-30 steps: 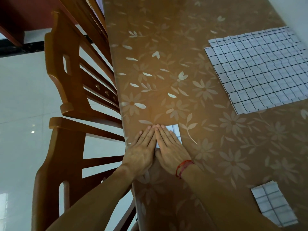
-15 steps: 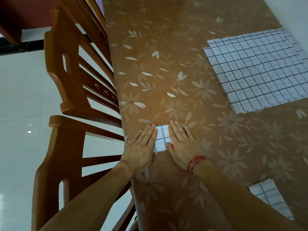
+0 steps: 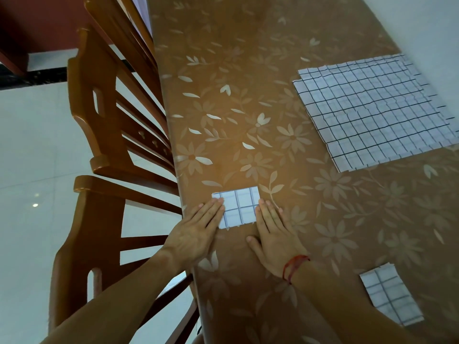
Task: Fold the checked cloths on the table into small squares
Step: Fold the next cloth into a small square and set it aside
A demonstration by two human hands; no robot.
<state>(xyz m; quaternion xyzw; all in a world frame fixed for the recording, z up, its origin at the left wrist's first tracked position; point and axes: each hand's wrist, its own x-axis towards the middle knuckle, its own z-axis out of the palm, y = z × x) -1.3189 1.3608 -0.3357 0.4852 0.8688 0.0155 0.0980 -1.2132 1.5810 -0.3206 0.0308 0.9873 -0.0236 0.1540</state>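
Surface (image 3: pixel 323 207): one folded cloth (image 3: pixel 239 207) flanked by left hand (image 3: pixel 196 234) and right hand (image 3: pixel 273 234), fingers (image 3: pixel 212 208) straight, pressed together; a second folded cloth (image 3: pixel 390 294); one unfolded pile (image 3: pixel 372 110).

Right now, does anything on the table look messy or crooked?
Only the pile of unfolded white checked cloths at the far right: its layers are fanned out, edges stepped, not lined up. The small folded checked square in front looks tidy.
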